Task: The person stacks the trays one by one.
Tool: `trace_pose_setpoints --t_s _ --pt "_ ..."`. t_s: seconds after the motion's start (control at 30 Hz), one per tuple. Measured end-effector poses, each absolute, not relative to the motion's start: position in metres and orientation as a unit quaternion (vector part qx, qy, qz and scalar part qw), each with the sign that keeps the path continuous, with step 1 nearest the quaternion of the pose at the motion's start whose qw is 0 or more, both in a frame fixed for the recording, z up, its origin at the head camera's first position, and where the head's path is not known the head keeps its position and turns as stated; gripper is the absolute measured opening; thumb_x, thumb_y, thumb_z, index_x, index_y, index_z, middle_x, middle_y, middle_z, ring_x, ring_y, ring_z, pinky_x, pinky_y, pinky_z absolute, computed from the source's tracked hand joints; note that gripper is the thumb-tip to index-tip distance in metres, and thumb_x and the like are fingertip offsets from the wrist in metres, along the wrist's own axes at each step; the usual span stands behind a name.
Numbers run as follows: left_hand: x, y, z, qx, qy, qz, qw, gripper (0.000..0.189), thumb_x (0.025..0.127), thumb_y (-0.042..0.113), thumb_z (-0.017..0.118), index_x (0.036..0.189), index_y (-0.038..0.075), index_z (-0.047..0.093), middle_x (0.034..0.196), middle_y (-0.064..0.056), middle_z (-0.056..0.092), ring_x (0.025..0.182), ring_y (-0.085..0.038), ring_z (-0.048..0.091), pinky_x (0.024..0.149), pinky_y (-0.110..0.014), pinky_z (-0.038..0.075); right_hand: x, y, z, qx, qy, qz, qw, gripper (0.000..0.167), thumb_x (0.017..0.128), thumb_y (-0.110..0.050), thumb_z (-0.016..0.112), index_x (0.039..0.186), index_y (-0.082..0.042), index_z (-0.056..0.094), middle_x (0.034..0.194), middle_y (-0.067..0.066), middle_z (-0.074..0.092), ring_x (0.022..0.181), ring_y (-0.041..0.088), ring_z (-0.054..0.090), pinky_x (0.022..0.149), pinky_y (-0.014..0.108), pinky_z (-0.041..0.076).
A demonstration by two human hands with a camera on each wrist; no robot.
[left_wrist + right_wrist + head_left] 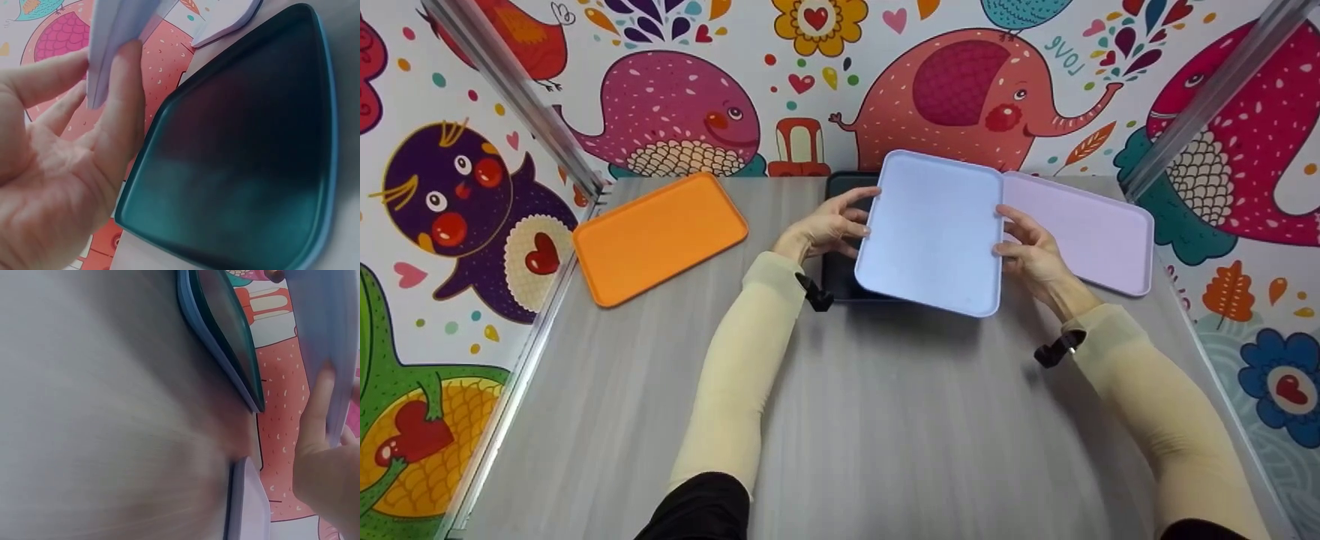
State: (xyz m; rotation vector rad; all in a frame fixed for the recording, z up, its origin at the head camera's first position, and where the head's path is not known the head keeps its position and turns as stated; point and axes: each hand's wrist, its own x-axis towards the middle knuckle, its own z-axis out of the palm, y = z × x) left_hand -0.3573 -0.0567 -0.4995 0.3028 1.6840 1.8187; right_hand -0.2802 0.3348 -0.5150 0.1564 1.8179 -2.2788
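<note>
A light blue rectangular tray (937, 232) is held up over the table, its shadow falling below it. My left hand (829, 229) pinches its left edge between thumb and fingers. On the opposite edge, my right hand (1035, 259) grips it the same way. Beneath is a dark green tray (242, 152), partly covered by the held one in the head view. The right wrist view shows a blue rim (205, 334) directly under the dark tray. A lilac tray (1087, 232) lies to the right, just beyond my right hand.
An orange tray (660, 240) lies at an angle on the left of the grey wood-grain table (885, 435). Printed cartoon panels (690, 105) wall the back and sides, with metal posts (521, 97) at the rear corners.
</note>
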Motion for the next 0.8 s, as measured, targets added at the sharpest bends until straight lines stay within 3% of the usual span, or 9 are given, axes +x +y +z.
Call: trace_pose_setpoints --t_s 0.47,0.7,0.8 --pt "-0.344 -0.070 -0.506 0.075 0.680 0.675 0.275 0.083 0.100 -0.008 0.072 0.170 0.028 0.047 0.156 -0.020 0.058 0.119 -0.031 0.070 0.093 -0.052 0.071 -0.310 0.317 -0.519 0.051 0.650 -0.747 0.130 0.078 0.104 0.012 0.064 0.174 -0.015 0.043 0.136 0.001 0.059 0.115 0.015 0.066 0.086 0.029 0.066" --pt "-0.342 -0.079 -0.514 0.054 0.698 0.670 0.247 0.087 0.097 -0.013 0.070 0.172 0.024 0.046 0.156 -0.019 0.053 0.116 -0.029 0.065 0.080 -0.045 0.070 -0.327 0.301 -0.524 0.047 0.684 -0.715 0.135 0.076 0.103 0.012 0.063 0.172 -0.015 0.045 0.137 -0.002 0.060 0.117 0.015 0.065 0.087 0.026 0.065" --pt "-0.341 -0.081 -0.518 0.043 0.699 0.675 0.234 0.087 0.095 -0.016 0.069 0.171 0.020 0.046 0.151 -0.018 0.051 0.113 -0.027 0.063 0.074 -0.042 0.068 -0.332 0.295 -0.526 0.051 0.715 -0.683 0.138 0.074 0.104 0.008 0.064 0.172 -0.017 0.046 0.148 0.002 0.059 0.121 0.015 0.063 0.093 0.028 0.062"
